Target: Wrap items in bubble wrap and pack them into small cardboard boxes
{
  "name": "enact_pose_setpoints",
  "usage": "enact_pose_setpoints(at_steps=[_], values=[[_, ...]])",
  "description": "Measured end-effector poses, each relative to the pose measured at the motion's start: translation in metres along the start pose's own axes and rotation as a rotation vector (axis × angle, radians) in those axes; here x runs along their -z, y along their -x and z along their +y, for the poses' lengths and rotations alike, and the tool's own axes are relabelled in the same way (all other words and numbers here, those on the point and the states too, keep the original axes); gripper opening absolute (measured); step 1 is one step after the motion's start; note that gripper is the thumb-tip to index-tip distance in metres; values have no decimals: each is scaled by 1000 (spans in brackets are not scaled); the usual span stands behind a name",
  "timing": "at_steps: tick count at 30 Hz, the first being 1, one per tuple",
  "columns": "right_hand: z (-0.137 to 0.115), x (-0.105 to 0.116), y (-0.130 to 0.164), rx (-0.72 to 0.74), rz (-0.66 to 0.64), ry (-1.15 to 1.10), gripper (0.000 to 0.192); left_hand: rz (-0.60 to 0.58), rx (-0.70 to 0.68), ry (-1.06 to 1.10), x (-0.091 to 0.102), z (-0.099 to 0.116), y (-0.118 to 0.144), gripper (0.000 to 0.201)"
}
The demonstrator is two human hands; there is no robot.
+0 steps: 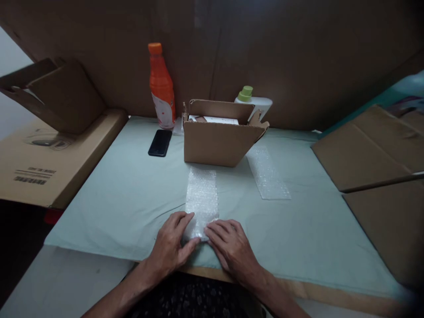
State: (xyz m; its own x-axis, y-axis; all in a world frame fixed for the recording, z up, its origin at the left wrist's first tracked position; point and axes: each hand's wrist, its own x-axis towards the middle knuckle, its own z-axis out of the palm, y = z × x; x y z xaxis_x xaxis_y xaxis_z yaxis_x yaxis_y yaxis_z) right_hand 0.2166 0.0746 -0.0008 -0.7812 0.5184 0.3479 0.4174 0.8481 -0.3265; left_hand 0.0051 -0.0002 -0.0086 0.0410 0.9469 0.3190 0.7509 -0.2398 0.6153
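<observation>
A strip of bubble wrap [202, 194] lies lengthwise before me on the cloth-covered table, with its near end between my two hands. My left hand [170, 242] holds the near left corner, the thumb along the front edge and the fingers on the side. At the near right corner, the fingers of my right hand [232, 248] are drawn together on the wrap; its thumb is mostly hidden. Whether something lies inside the near end I cannot tell. Just beyond the strip stands an open cardboard box [215, 143] with a white item [215, 119] in it.
Another bubble wrap strip [267, 174] lies right of the box. A phone [160, 142] and an orange bottle [161, 88] are at the back left. Behind the box stands a white bottle [256, 104] with a green cap. Cardboard boxes [371, 145] flank the table.
</observation>
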Motion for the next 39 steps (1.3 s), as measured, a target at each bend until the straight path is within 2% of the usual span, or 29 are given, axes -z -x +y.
enact_pose_setpoints(at_steps=[3, 5, 7, 10, 13, 15, 18, 20, 23, 26, 27, 29, 31, 32, 35, 37, 39], values=[[0, 7, -1, -86, -103, -196, 21, -65, -110, 28, 12, 7, 8, 53], [0, 11, 0, -143, -130, -279, 22, -105, -107, 82, 13, 8, 9, 48], [-1, 14, 2, -170, -47, -211, 23, -102, -43, 108, 8, 5, 4, 45], [-4, 17, 1, -133, 92, 5, 23, -89, 39, 52, -4, -3, -13, 42], [-8, 15, -3, -74, 49, 101, 24, -71, 55, -45, -11, -9, -26, 38], [-8, 12, -6, -69, 15, 103, 24, -47, 19, -59, -8, -8, -26, 38], [-4, 10, -4, -135, 4, -50, 24, -93, -82, -2, 4, -2, -13, 48], [-1, 12, 1, -199, -34, -193, 27, -159, -93, 31, 11, 1, -5, 50], [2, 19, 9, -221, -40, -220, 29, -189, -16, 29, 11, 1, -6, 44], [-1, 23, 8, -164, 94, -41, 29, -177, 61, -74, 3, -4, -20, 41], [-2, 22, 5, -138, 101, 7, 29, -176, 82, -111, 1, -6, -25, 40], [-5, 17, -2, -84, 30, 64, 29, -159, 129, -134, -2, -9, -30, 39], [-3, 10, -10, -52, -30, 81, 28, -101, 212, -37, -2, -9, -27, 42], [0, 6, -14, -57, -17, 69, 28, -55, 277, 55, -2, -7, -24, 47], [9, 0, -21, -158, 130, -75, 28, 78, 506, 444, -1, 0, -9, 70], [9, -1, -22, -241, 182, -207, 28, 80, 602, 713, -2, 8, -2, 84], [2, 1, -21, -301, 155, -344, 28, 42, 640, 909, -5, 15, -2, 97]])
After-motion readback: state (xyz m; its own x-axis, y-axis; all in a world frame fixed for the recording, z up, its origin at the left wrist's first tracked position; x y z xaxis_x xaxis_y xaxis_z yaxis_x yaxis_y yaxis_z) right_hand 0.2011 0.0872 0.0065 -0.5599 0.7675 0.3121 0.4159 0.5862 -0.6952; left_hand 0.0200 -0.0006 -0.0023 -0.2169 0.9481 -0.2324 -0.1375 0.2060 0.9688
